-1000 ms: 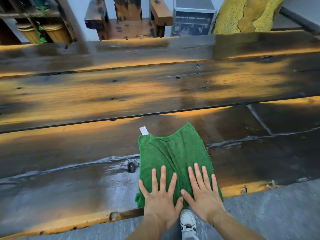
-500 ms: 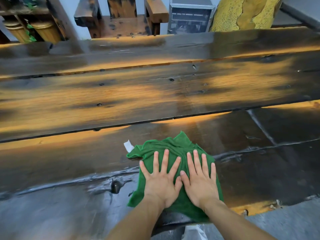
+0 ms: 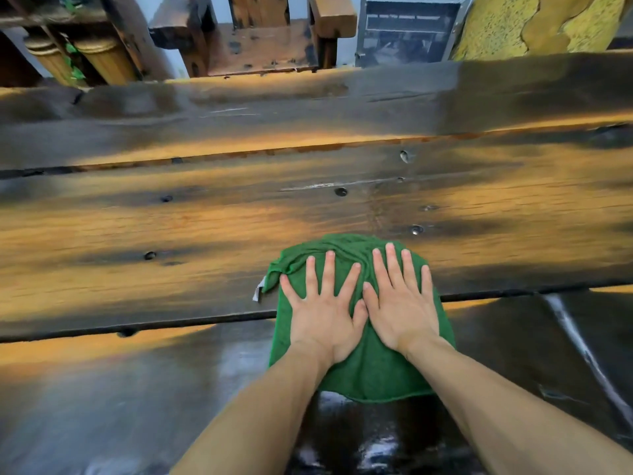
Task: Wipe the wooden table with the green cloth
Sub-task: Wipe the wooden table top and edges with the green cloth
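The dark plank counter [image 3: 205, 234] carries the green cloth [image 3: 373, 368] across a board seam; left hand [image 3: 325, 310] and right hand [image 3: 400, 303] press it flat, fingers spread, likely for even pressure.

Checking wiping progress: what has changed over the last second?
Both hands, left hand and right hand, pushed the green cloth away from the near edge, across the plank gap toward the table's middle. Unchanged: palms flat, fingers spread, side by side.
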`<state>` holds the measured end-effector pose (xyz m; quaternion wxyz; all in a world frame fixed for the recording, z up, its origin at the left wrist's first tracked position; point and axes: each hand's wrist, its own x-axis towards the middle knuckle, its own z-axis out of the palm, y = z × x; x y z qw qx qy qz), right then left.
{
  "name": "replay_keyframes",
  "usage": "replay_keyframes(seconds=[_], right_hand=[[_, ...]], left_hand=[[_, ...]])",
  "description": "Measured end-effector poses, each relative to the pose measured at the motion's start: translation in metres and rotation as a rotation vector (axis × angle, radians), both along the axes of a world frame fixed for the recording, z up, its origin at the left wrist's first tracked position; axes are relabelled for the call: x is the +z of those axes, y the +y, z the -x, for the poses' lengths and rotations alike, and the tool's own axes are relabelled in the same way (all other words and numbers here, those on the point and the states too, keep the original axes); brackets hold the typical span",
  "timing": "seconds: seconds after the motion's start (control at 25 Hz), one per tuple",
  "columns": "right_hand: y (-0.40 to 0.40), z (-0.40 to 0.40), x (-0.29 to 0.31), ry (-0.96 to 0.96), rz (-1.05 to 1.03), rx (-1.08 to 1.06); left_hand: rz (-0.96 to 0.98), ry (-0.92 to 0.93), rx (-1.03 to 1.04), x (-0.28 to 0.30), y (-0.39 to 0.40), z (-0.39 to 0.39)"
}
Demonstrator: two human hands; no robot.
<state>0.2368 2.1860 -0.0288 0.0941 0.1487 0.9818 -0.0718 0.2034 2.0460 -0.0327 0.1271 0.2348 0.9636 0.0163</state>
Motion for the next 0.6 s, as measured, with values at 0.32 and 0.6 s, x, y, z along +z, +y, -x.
replay_keyframes(seconds=[0.32,0.6], right_hand=[[0.079,0.143,-0.01,0.063,-0.015,0.049],[0.143,0.292,-0.016,0.118,-0.011,0.034]], left_hand=[[0.006,0.03,0.046,-0.004,0.074,0.14],[-0.023,0.1,0.098,-0.011,0.137,0.288]])
